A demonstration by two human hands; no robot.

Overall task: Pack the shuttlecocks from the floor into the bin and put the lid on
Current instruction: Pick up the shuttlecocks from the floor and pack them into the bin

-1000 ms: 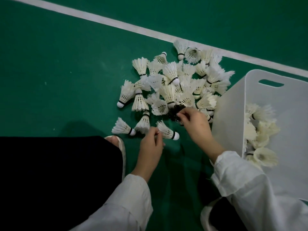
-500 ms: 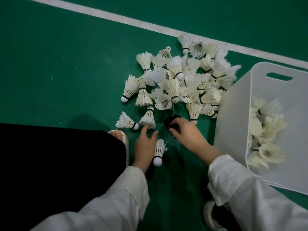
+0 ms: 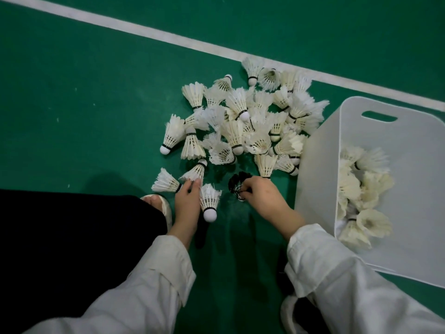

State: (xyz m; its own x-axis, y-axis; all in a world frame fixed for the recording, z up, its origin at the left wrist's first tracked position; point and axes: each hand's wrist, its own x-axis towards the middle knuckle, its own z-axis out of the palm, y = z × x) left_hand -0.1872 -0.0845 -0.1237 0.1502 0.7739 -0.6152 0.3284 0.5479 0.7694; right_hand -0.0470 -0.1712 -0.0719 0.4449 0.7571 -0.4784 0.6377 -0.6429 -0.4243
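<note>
White feathered shuttlecocks (image 3: 240, 121) lie heaped on the green court floor (image 3: 84, 104), just left of a translucent white plastic bin (image 3: 313, 179). The bin stands at the right and has a slot handle in its far wall. A smaller batch of shuttlecocks (image 3: 361, 189) lies inside the bin, along its left wall.

The left hand (image 3: 186, 206) is at the near left edge of the heap. Its fingertips touch the feathers of a loose shuttlecock (image 3: 196, 171), and it grips a single white shuttlecock (image 3: 209, 201) against its right side, cork pointing near. The right hand (image 3: 262, 196), fingers curled, pinches a black feathered shuttlecock (image 3: 237, 184) just near of the heap.

A white painted line (image 3: 168, 37) crosses the far floor. White sleeves (image 3: 337, 273) cover both forearms, and a pale sandal (image 3: 166, 208) shows left of the left hand.
</note>
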